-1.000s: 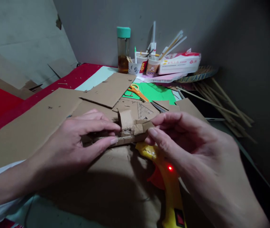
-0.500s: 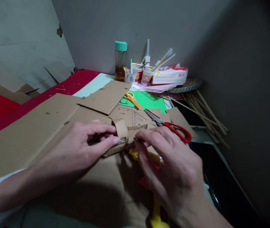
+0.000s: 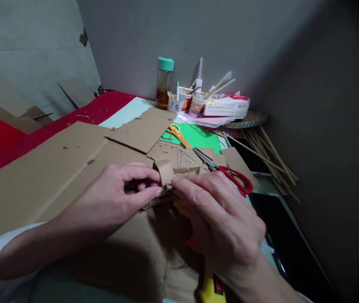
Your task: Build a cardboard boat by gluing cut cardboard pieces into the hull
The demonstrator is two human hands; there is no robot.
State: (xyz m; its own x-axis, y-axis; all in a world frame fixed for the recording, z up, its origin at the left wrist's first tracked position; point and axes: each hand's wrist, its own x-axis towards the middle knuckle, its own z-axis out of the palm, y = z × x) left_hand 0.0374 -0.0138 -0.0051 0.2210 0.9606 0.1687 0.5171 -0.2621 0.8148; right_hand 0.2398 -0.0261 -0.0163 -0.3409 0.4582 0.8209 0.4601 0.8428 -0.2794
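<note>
Thumb and forefinger of the left hand [image 3: 116,191] grasp a small corrugated-cardboard assembly [image 3: 166,172] from its left side, other fingers curled behind. The right hand [image 3: 226,214] has its fingertips bunched against the right edge of the upright bent flap; from my camera I cannot tell whether they pinch it or a hidden scrap. The assembly sits between both hands, over a cardboard sheet [image 3: 154,235].

I expect it to be very light and dry, with little slip. The layered base should be fairly stiff, while the curved flap looks springy and easy to crease or peel. I would steady it by the base edge and put only fingertip pressure on the flap.

Beneath the right hand lies a yellow glue gun [image 3: 209,290], mostly covered; just beyond are red-handled scissors [image 3: 212,164].

Farther out, by the wall, I see three paper cups: a patterned cup [image 3: 175,105] with short sticks, a red-and-white cup [image 3: 185,104] whose slim contents overlap its neighbours', and a brown cartoon cup [image 3: 196,107] with straw-like sticks leaning out. Left of them, a teal-capped bottle [image 3: 164,90] holds amber liquid low down; right, a tissue pack [image 3: 226,107].
</note>
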